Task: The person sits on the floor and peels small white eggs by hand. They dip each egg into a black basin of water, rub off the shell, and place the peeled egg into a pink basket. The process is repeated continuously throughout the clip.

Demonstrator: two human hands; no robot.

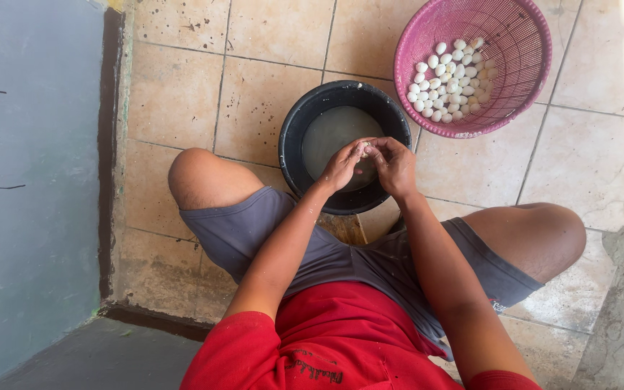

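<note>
A person in a red shirt and grey shorts is squatting on a tiled floor (pixel 269 108), and both hands are meeting over a black bucket (pixel 305 119) that is sitting between the knees. The left hand (pixel 341 166) and the right hand (pixel 393 165) are pressing fingertip to fingertip around a small pale egg (pixel 365 149); the fingers of both are curling closed on it, so each hand is sharing the hold, with neither clearly nearer than the other. The egg is so small and so covered by the fingertips that its long axis cannot be told.

The egg is hanging directly above the murky water (pixel 330 130) in the bucket, not touching it as far as the view shows. The bucket's near rim is lying just beside the person's shorts.

Far and to the right of the hands, a pink plastic basket (pixel 521 79) is resting on the floor, its rim just beside the bucket's far right edge. A pile of small white eggs (pixel 451 79) is lying on the left side of its bottom. From the hands, that pile lies up and to the right, on the right hand's side, so the right hand is nearer to it. A grey wall is running along the left of the scene.
</note>
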